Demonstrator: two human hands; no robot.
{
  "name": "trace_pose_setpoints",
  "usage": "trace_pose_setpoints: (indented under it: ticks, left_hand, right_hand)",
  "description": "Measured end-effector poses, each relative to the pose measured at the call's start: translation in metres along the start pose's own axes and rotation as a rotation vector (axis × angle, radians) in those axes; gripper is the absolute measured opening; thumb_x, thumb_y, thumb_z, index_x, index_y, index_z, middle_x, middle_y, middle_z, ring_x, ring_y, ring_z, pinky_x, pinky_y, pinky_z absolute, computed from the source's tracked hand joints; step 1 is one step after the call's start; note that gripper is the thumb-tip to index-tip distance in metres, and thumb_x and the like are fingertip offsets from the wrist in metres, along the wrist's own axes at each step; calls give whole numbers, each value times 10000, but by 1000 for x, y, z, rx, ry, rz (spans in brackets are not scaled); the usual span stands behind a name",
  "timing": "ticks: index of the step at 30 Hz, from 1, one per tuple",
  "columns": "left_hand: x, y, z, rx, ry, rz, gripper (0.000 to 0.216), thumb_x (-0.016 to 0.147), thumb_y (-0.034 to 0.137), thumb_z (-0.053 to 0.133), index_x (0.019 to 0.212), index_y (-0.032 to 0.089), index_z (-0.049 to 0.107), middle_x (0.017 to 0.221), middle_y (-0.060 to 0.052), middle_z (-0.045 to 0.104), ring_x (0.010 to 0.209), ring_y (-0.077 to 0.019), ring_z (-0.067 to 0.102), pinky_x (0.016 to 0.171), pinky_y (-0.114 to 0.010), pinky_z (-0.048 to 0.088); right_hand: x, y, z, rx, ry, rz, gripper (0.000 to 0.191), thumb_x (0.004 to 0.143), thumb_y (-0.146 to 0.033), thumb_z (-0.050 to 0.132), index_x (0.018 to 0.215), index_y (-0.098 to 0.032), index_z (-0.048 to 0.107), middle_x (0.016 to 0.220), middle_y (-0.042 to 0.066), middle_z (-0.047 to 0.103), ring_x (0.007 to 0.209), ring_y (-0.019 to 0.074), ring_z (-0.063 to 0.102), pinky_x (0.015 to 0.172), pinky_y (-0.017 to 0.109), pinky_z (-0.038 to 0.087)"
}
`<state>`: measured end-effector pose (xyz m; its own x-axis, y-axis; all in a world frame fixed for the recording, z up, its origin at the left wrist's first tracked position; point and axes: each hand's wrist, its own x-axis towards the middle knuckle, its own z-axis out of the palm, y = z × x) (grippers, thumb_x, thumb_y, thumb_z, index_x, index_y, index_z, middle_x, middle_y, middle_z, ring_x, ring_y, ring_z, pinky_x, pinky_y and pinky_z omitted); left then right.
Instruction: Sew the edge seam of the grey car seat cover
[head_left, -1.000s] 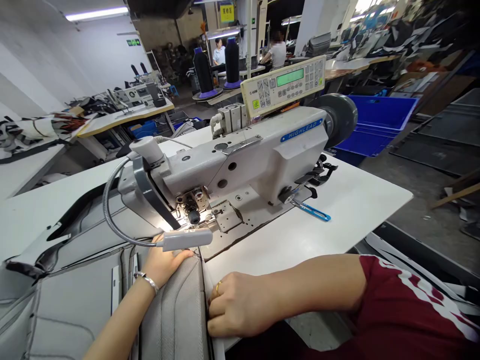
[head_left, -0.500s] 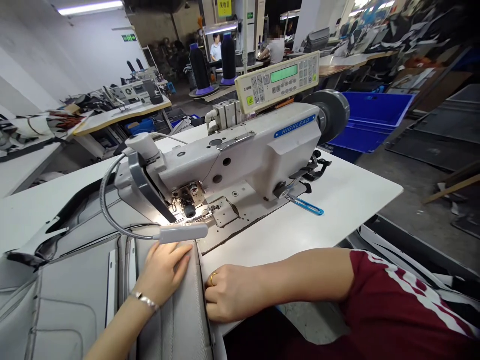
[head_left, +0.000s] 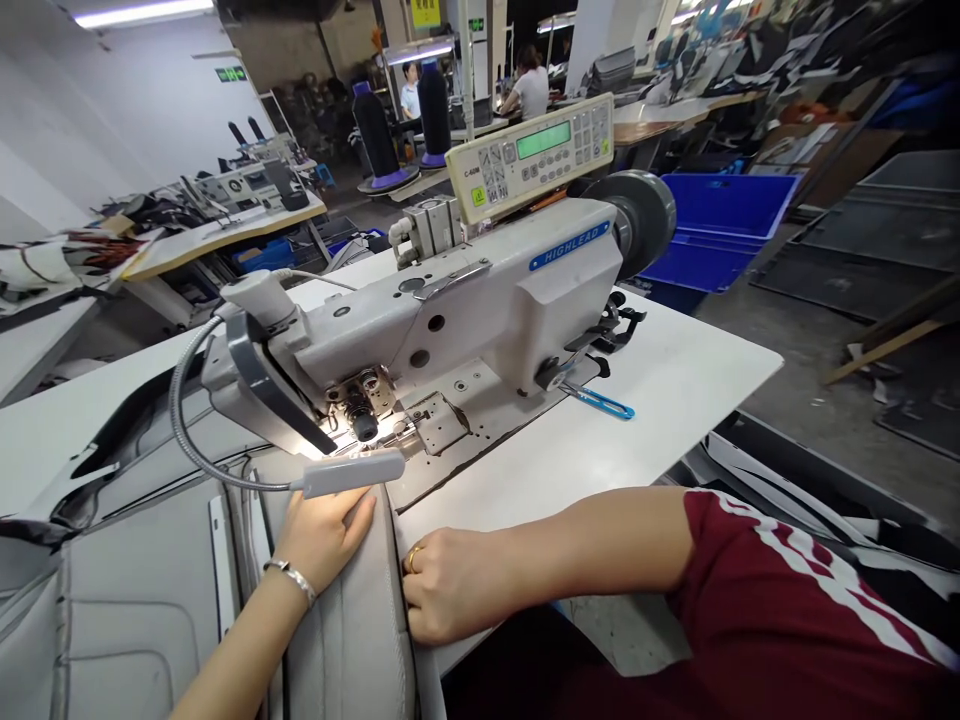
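Observation:
A grey padded cover (head_left: 360,630) with stitched seams, looking like a seat cover, lies under the head of a white sewing machine (head_left: 495,310). My left hand (head_left: 319,540) rests flat on it, just before the needle area, with its fingers stretched forward. A small grey lamp (head_left: 356,472) on a bendable neck hides some of those fingertips. At the cover's right edge, my right hand (head_left: 450,585) is closed, its curled fingers gripping the edge; the fingertips are out of sight. The lit needle area (head_left: 367,425) is partly hidden by the machine's parts.
Blue-handled thread snips (head_left: 600,402) hang by the machine's base, over the white table (head_left: 675,370). A control panel (head_left: 536,160) tops the machine, with black thread cones (head_left: 433,115) behind. Blue bins (head_left: 724,225) stand to the right; two people sit farther back.
The camera view has shifted slightly, moving the scene left. My left hand has slid a little forward towards the needle area, and the cover has advanced slightly. My right hand keeps its grip.

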<state>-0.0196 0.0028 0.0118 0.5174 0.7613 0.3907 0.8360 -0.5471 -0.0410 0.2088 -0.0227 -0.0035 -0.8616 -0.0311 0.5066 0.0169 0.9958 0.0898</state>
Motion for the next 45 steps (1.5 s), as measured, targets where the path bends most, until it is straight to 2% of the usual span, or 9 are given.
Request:
trace_pose_setpoints:
  ticks: [4, 11, 14, 18, 24, 30, 34, 38, 45]
  left_hand:
    - [4, 2, -2, -15, 13, 26, 344, 1012, 343, 429, 985, 204, 743, 890, -64, 732, 786, -268, 668, 721, -415, 510]
    - [-8, 40, -22, -53, 75, 53, 365, 1008, 338, 436, 1053, 108, 716, 1082, -120, 706, 966, -240, 676, 833, -361, 571]
    - [-4, 40, -23, -27, 88, 97, 367, 1012, 328, 418, 1053, 109, 710, 1076, -124, 711, 955, -253, 685, 810, -371, 588]
    - [2, 35, -25, -22, 67, 135, 369, 1017, 303, 389, 1055, 113, 703, 1071, -120, 722, 945, -250, 703, 787, -365, 618]
    - [1, 38, -39, 14, -4, 167, 476, 1036, 420, 338, 1089, 123, 707, 1155, -115, 716, 1008, -251, 716, 798, -368, 650]
    - [3, 43, -52, 9, -60, 202, 443, 1024, 390, 334, 1007, 217, 742, 1101, -51, 739, 991, -230, 725, 773, -337, 655]
    - [-2, 51, -57, 80, -95, 250, 413, 929, 433, 435, 1060, 186, 739, 1143, -99, 724, 997, -273, 722, 759, -377, 662]
    - [-7, 56, -53, 104, -111, 216, 393, 871, 331, 446, 1067, 163, 743, 1129, -96, 729, 987, -255, 726, 784, -352, 657]
    - [0, 58, -47, 97, -124, 98, 397, 897, 225, 382, 1021, 126, 746, 1098, -125, 732, 952, -242, 732, 778, -348, 647]
  right_hand:
    - [0, 1, 3, 33, -80, 22, 290, 693, -68, 609, 565, -186, 377, 569, 5, 525, 495, 152, 494, 448, 276, 294]
    - [-1, 1, 9, 44, -89, -1, 208, 724, -64, 593, 592, -192, 497, 568, 6, 534, 502, 165, 513, 488, 297, 405]
    - [1, 2, 9, 22, -79, 27, 204, 712, -62, 589, 575, -184, 499, 560, 3, 535, 483, 153, 501, 492, 295, 423]
    - [3, 3, 9, -9, -69, 52, 206, 765, -80, 557, 591, -176, 505, 593, 10, 561, 496, 145, 514, 490, 290, 432]
    - [2, 5, 8, -61, -50, 71, 189, 801, -68, 530, 640, -167, 530, 618, 9, 549, 529, 143, 538, 467, 272, 409]
    - [-1, 5, 7, -68, 70, 108, 205, 752, -81, 547, 585, -185, 491, 612, 11, 536, 521, 167, 540, 441, 286, 391]
    - [-2, 3, 10, -132, 182, 92, 250, 732, -58, 511, 533, -189, 437, 537, 6, 467, 467, 163, 491, 409, 285, 333]
    - [-2, 2, 11, -155, 251, 85, 202, 693, -53, 532, 552, -182, 467, 544, 3, 467, 466, 152, 461, 420, 285, 327]
    - [-2, 5, 10, -104, 277, 65, 216, 729, -41, 562, 577, -177, 492, 587, -2, 498, 515, 152, 452, 469, 289, 386]
